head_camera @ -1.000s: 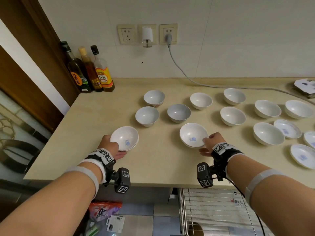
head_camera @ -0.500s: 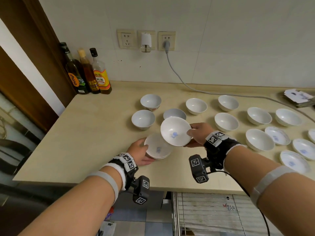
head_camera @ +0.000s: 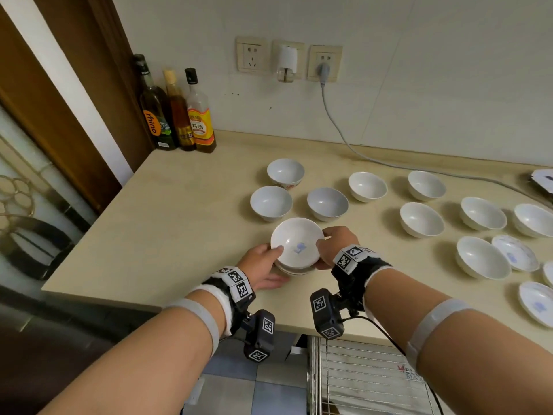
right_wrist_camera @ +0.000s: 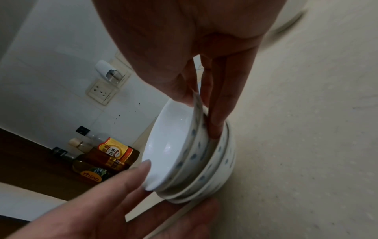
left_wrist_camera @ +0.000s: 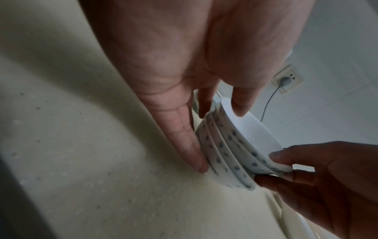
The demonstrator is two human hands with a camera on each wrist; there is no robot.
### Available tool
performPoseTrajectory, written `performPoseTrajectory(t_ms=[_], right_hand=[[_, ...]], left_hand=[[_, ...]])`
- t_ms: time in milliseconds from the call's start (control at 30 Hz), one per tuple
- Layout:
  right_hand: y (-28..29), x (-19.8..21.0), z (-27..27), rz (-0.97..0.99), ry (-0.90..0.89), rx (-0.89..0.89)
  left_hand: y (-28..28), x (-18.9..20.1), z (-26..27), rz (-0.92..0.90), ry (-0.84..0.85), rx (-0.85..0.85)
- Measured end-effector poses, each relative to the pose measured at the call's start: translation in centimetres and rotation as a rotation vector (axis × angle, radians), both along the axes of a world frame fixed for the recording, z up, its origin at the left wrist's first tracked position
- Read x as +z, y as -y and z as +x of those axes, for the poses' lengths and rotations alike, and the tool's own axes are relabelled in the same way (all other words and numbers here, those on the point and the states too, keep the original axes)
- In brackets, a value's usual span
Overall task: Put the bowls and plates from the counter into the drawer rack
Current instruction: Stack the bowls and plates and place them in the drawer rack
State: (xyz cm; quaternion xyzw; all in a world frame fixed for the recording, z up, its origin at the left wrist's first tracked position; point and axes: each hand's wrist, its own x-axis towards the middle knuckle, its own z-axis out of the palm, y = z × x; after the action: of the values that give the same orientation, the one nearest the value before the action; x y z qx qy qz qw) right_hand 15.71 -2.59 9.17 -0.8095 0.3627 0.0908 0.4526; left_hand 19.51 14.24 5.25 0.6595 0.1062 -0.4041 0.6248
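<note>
Both hands held the bowl stack (head_camera: pixel 294 259) on the counter (head_camera: pixel 167 223), the left hand (head_camera: pixel 261 265) and right hand (head_camera: pixel 335 245) pinching opposite rims; nesting squarely before lifting seemed wise.

white stacked bowls (head_camera: pixel 296 246) with blue spotted outsides, beige speckled counter (head_camera: pixel 179 223), orange-labelled dark bottles (head_camera: pixel 176 115)

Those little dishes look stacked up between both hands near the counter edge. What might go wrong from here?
The top bowl sits tilted on the stack, not yet nested, so it might slide or clatter. The left hand and right hand hold mostly at the rims; lifted that way, the lower dishes could slip. The stack stands near the counter front edge, above the wire rack, so a slip could drop it.
</note>
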Motion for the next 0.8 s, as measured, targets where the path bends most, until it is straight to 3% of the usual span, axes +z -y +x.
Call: performPoseTrajectory(t_ms=[233, 433, 533, 700, 800], right_hand=[[-0.1, -0.9, 0.4, -0.127, -0.023, 0.016], [0.5, -2.1, 0.5, -0.063, -0.035, -0.002], [0.7, -2.9, 0.4, 0.069, -0.073, 0.0], [1.0, -3.5, -0.2, 0.461, -0.072, -0.051], [1.4, -3.7, -1.1, 0.534, -0.007, -0.034]], left_hand=[[0.4, -0.9, 0.4, -0.021, 0.004, 0.004], [0.8, -1.5, 0.5, -0.041, -0.013, 0.014], [1.0, -1.5, 0.3, -0.047, -0.008, 0.04], [1.2, -1.2, -1.2, -0.041, 0.035, 0.106], [1.2, -0.9, -3.0, -0.017, 0.08, 0.178]])
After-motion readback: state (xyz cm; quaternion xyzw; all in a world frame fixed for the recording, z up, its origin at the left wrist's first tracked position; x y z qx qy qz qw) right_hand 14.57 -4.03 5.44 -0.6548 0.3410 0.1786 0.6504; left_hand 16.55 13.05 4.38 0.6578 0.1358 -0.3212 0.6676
